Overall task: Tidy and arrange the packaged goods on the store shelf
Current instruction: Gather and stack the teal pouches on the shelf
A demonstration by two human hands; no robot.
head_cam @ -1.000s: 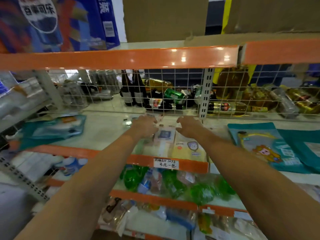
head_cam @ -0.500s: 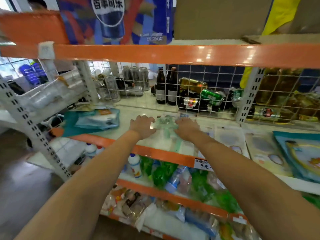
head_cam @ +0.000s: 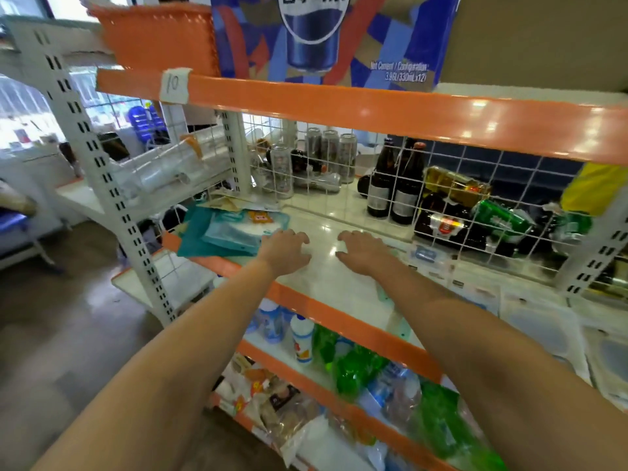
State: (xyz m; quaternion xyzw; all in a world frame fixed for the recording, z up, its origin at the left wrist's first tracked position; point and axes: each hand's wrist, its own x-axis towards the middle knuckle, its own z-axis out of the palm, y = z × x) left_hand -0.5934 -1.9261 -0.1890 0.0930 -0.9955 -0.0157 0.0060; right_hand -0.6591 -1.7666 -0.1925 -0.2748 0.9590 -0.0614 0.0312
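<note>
My left hand and my right hand lie palm down, side by side, on the white shelf board, fingers spread and relaxed, holding nothing. Just left of my left hand sits a stack of teal packets, close to its fingers. A clear flat packet with green marks lies partly under my right forearm. More clear flat packets are spread along the shelf to the right, and a small blue-labelled packet rests near the mesh.
A white wire mesh backs the shelf, with beer bottles and cans behind it. A cola carton and an orange basket stand above. Green bags and a white bottle fill the lower shelf.
Both hands slid left along the shelf and let go of the clear green-marked packet, which now lies under my right forearm. The view swung left toward the teal packets.
</note>
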